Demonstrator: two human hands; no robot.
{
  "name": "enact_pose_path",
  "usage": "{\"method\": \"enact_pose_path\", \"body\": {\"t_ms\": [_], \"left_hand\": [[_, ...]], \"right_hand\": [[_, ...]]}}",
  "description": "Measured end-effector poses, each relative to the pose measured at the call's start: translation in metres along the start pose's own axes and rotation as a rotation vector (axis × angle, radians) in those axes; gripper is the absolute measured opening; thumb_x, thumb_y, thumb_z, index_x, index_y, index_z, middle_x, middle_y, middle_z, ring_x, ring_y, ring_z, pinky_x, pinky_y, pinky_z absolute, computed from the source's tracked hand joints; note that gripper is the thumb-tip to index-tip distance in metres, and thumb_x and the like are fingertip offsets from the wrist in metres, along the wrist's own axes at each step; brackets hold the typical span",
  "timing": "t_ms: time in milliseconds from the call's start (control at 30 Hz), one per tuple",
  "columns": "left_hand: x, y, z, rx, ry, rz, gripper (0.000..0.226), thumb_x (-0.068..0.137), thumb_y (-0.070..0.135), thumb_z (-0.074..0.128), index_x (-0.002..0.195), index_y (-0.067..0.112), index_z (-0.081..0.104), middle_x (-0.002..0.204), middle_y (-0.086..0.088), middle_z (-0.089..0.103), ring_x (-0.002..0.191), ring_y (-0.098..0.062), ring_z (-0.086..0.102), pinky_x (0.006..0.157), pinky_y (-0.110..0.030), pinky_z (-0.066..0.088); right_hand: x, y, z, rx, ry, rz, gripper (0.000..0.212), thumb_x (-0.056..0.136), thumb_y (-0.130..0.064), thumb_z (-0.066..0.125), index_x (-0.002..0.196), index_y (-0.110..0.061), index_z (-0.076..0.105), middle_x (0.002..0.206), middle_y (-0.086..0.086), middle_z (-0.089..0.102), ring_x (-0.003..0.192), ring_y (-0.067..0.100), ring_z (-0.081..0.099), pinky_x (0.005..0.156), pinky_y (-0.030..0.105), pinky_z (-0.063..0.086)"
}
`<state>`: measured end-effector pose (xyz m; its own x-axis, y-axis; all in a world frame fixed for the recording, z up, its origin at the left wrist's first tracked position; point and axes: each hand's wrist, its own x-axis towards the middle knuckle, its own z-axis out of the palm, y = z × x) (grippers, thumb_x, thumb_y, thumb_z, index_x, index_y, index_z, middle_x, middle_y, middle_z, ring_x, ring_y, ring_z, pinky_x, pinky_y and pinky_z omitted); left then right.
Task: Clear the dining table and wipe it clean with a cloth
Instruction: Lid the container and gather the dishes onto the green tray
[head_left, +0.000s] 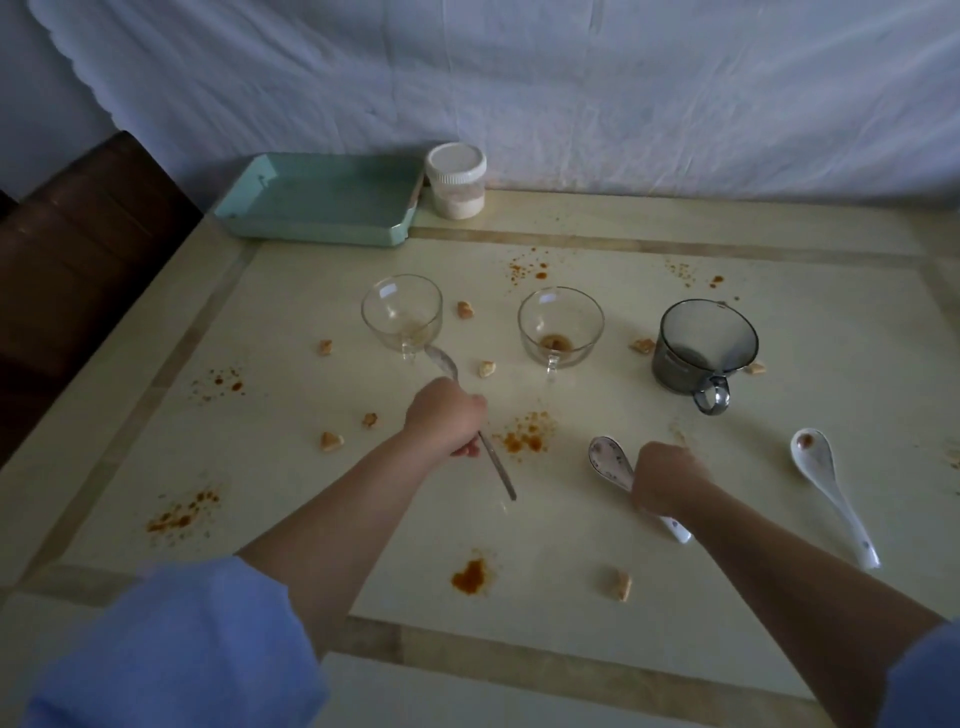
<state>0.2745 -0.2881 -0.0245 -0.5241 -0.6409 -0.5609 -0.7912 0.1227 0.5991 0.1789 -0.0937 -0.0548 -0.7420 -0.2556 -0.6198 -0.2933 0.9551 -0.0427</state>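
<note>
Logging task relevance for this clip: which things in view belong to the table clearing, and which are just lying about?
Job: metal spoon in left hand; patterned spoon gripped by right hand; white spoon; two glass cups; dark mug; crumbs; orange stains; probably green tray.
Lying about: brown chair; white sheet; perhaps lidded jar.

Passage across the table (779, 260) is barred by 3 vessels in a row: left clear cup (402, 317), middle clear cup (561, 327) and grey mug (704, 345). Gaps between them are littered only with crumbs (331, 440). The far-left corner is filled by a green tray (311, 234), with a jar (456, 179) just beside it. The near right is crossed by a white spoon (826, 483).
</note>
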Motion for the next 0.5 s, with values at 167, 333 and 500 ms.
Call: {"method": "enact_pose_path", "body": {"t_ms": [167, 333, 500], "left_hand": [[0.023, 0.031, -0.05, -0.031, 0.093, 0.062, 0.03, 0.092, 0.009, 0.036, 0.065, 0.003, 0.048, 0.047, -0.007, 0.061, 0.035, -0.018, 0.056, 0.032, -0.014, 0.032], [0.041, 0.054, -0.082, 0.176, 0.119, 0.02, 0.027, 0.088, -0.004, 0.05, 0.114, -0.002, 0.055, 0.09, -0.017, 0.067, 0.075, -0.03, 0.065, 0.058, -0.036, 0.048], [0.06, 0.057, -0.092, 0.505, 0.121, 0.03, 0.042, 0.085, -0.001, 0.046, 0.127, 0.0, 0.051, 0.048, -0.015, 0.064, 0.055, -0.025, 0.056, 0.046, -0.024, 0.037]], "right_hand": [[-0.007, -0.009, -0.019, -0.088, -0.173, -0.065, 0.033, 0.087, -0.016, 0.058, 0.117, -0.002, 0.063, 0.089, 0.002, 0.072, 0.09, 0.017, 0.065, 0.073, 0.021, 0.048], [-0.005, -0.03, -0.069, 0.161, -0.29, -0.067, 0.024, 0.087, -0.015, 0.066, 0.098, 0.005, 0.069, 0.063, 0.002, 0.064, 0.047, 0.008, 0.059, 0.042, 0.017, 0.044], [0.013, -0.058, -0.112, 0.397, -0.044, -0.119, 0.018, 0.083, -0.018, 0.07, 0.083, 0.0, 0.07, 0.062, 0.001, 0.065, 0.049, 0.009, 0.057, 0.043, 0.015, 0.042]]}}
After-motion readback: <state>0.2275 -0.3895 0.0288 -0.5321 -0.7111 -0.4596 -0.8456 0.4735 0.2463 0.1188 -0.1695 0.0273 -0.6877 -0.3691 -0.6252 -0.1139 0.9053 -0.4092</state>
